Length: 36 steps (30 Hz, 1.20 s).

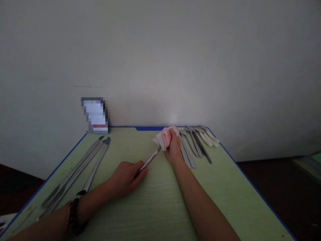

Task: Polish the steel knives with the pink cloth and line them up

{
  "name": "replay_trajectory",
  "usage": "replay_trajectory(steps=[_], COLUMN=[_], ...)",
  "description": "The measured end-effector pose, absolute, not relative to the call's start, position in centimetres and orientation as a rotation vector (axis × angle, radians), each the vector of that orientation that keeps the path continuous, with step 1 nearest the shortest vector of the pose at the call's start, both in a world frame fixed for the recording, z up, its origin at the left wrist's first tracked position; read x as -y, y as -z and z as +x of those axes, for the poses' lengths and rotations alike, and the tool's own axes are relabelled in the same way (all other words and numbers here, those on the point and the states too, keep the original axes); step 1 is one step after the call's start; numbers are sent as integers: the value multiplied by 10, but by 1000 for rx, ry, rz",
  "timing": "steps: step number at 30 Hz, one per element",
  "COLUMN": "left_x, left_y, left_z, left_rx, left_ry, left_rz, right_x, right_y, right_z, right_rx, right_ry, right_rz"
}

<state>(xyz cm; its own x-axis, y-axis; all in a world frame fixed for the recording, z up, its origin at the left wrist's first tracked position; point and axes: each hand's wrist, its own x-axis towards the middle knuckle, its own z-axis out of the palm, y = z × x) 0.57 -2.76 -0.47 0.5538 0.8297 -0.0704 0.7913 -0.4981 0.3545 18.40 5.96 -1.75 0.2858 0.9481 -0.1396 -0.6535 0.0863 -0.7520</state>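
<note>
My left hand point(130, 177) is closed round the handle of a metal piece of cutlery point(152, 156), which points away and to the right. Its far end is covered by a pink and white cloth point(163, 139), so I cannot tell whether it is a fork or a spoon. My right hand point(173, 145) grips the cloth, pressing it around that end just above the table. Right beside this hand lie several metal forks and spoons point(190, 144). Several table knives point(86, 162) lie to the left, partly behind my left forearm.
The pale green table point(155, 207) has a blue edge and stands against a grey wall point(160, 67). A blurred-out device with a lit screen point(96, 113) leans at the back left corner. White-handled cutlery point(207, 138) lies at the back right edge.
</note>
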Motion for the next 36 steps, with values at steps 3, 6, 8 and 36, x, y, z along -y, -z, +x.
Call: replay_trajectory(steps=[3, 6, 8, 36], left_x=[28, 29, 30, 25], left_y=[2, 0, 0, 1], left_z=[6, 6, 6, 5], left_rx=[-1341, -1327, -1328, -1327], left_ry=[-165, -187, -201, -294], left_rz=[2395, 2348, 2338, 2214], right_x=[-58, -57, -57, -59], right_y=[16, 16, 16, 16], right_z=[184, 184, 183, 190], right_rx=[463, 499, 511, 546], right_ry=[-1271, -1293, -1285, -1502], right_rz=[-800, -751, -746, -713])
